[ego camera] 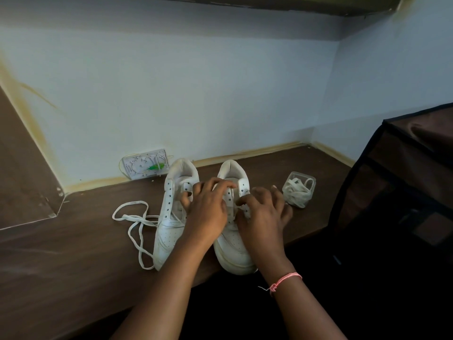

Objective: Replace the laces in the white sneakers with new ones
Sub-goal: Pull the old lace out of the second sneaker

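Two white sneakers stand side by side on the dark wooden desk (73,266), toes toward me. The left sneaker (169,231) shows bare eyelets in its upper rows. A loose white lace (137,222) lies in loops to its left, one end at the shoe. My left hand (208,209) and my right hand (262,212) are both over the lacing area of the right sneaker (232,251). The fingers of both hands are curled at its eyelets and lace. What exactly each fingertip pinches is hidden.
A small clear plastic container (299,190) with coiled white laces sits right of the shoes. A white wall socket plate (145,164) is at the wall behind. A dark fabric cabinet (404,192) stands at the right. The desk's front edge runs just under the sneakers' toes.
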Demonstrator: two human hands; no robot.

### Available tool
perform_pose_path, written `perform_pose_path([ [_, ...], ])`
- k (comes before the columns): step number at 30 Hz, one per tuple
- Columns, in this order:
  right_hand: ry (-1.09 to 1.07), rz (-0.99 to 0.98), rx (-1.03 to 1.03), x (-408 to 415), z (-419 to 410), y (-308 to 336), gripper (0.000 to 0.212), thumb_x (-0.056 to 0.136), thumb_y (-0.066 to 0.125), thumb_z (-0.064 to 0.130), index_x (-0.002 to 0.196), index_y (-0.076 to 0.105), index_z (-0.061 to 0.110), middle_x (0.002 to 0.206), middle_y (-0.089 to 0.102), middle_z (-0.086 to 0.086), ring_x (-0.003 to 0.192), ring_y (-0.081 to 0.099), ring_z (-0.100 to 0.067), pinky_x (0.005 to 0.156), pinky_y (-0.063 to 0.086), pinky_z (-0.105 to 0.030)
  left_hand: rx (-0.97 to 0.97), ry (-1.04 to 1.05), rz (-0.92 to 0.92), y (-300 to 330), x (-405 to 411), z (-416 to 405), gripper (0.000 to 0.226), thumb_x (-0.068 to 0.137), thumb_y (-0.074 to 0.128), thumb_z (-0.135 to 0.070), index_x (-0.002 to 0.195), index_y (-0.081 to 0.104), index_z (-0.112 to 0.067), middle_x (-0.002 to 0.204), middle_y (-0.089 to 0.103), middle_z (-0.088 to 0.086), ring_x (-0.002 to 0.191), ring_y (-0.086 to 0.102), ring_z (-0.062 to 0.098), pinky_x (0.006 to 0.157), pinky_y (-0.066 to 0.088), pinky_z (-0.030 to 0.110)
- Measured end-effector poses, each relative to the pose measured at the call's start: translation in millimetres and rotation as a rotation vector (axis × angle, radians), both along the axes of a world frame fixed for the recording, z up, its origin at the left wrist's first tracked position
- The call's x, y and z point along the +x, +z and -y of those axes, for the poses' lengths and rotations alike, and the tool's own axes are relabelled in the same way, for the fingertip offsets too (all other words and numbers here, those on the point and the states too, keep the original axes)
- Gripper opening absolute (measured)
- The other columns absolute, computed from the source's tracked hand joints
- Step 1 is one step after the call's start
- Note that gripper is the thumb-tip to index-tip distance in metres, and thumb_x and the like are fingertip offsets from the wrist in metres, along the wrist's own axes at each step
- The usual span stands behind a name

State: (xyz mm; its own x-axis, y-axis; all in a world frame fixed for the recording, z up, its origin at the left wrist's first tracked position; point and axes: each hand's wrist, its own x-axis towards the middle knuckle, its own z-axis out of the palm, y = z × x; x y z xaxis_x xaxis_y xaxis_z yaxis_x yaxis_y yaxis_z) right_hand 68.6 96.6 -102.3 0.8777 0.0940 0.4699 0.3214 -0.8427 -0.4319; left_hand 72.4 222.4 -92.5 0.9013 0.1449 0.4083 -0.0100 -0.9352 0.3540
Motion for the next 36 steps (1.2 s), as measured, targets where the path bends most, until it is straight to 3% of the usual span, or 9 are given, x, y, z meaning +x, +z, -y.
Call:
perform_pose_path([
  [5,-0.041,0.059,-0.094,8.0,-5.3,-7.6,0.011,0.083,0.071,0.030,0.094,0.071,0.027,0.132,0.053,-0.002,0.141,0.021,-0.032,0.106,0.020,-0.065,-0.014,-0.008,-0.029,1.8,11.9,-2.4,0.028,0.100,0.041,-0.043,0.128,0.045,-0.050,0.141,0.044,-0.021,0.138,0.029,0.013,0.108,0.011,0.048],
  [7,-0.039,0.099,-0.082,11.2,-5.2,-7.2,0.009,0.082,0.072,0.029,0.090,0.070,0.026,0.128,0.055,-0.001,0.138,0.024,-0.031,0.106,0.022,-0.064,-0.055,-0.016,0.001,3.3,14.2,-5.4,0.019,0.098,0.045,-0.046,0.117,0.048,-0.045,0.115,0.057,-0.021,0.127,0.043,0.012,0.106,0.014,0.046],
  [11,-0.056,0.071,0.058,14.1,2.2,-5.0,0.010,0.088,0.061,0.028,0.096,0.065,0.022,0.124,0.051,-0.001,0.129,0.027,-0.025,0.107,0.021,-0.056,-0.122,-0.035,0.088,-0.6,15.4,-14.4,0.010,0.096,0.051,-0.048,0.101,0.048,-0.040,0.067,0.050,-0.018,0.102,0.055,0.011,0.094,0.018,0.037],
  [15,-0.322,-0.208,0.469,19.7,19.4,0.2,0.019,0.095,0.047,0.027,0.103,0.060,0.017,0.129,0.050,-0.009,0.126,0.033,-0.030,0.102,0.026,-0.045,-0.156,-0.037,0.127,-1.9,15.6,-15.0,0.011,0.094,0.054,-0.048,0.099,0.050,-0.039,0.066,0.050,-0.019,0.100,0.055,0.010,0.089,0.017,0.034],
  [21,-0.108,0.059,0.053,12.5,8.7,-6.8,0.025,0.087,0.063,0.043,0.105,0.065,0.025,0.129,0.050,-0.001,0.131,0.026,-0.028,0.105,0.023,-0.051,-0.137,-0.010,0.145,-3.7,17.3,-11.9,0.014,0.093,0.055,-0.049,0.101,0.051,-0.038,0.071,0.052,-0.018,0.102,0.056,0.011,0.088,0.014,0.032],
  [24,-0.078,0.063,0.014,14.6,3.2,-7.2,0.016,0.088,0.064,0.034,0.103,0.063,0.026,0.124,0.053,0.001,0.131,0.027,-0.025,0.107,0.022,-0.054,-0.150,-0.009,0.155,-4.7,17.6,-12.2,0.014,0.093,0.056,-0.049,0.101,0.051,-0.039,0.077,0.057,-0.017,0.105,0.056,0.010,0.088,0.013,0.030],
  [31,-0.189,-0.255,0.721,13.9,8.7,1.7,0.004,0.088,0.056,0.027,0.092,0.056,0.027,0.116,0.057,0.003,0.121,0.037,-0.023,0.100,0.027,-0.039,-0.173,-0.014,0.179,-5.9,18.0,-12.8,0.016,0.092,0.057,-0.050,0.101,0.053,-0.038,0.088,0.065,-0.016,0.109,0.056,0.010,0.087,0.010,0.028],
  [33,-0.090,-0.249,0.638,9.6,3.1,2.2,0.019,0.087,0.053,0.039,0.103,0.057,0.030,0.122,0.053,0.006,0.125,0.033,-0.022,0.097,0.023,-0.036,-0.184,-0.013,0.176,-6.1,18.2,-13.0,0.016,0.092,0.057,-0.050,0.101,0.053,-0.038,0.082,0.062,-0.017,0.107,0.055,0.010,0.091,0.014,0.031],
  [36,-0.012,-0.056,0.162,10.3,0.2,-1.0,0.038,0.081,0.052,0.055,0.110,0.060,0.032,0.128,0.046,0.005,0.132,0.026,-0.022,0.105,0.020,-0.047,-0.177,-0.006,0.169,-7.4,18.8,-12.2,0.016,0.092,0.057,-0.049,0.102,0.052,-0.038,0.076,0.057,-0.017,0.103,0.055,0.009,0.095,0.020,0.035],
])
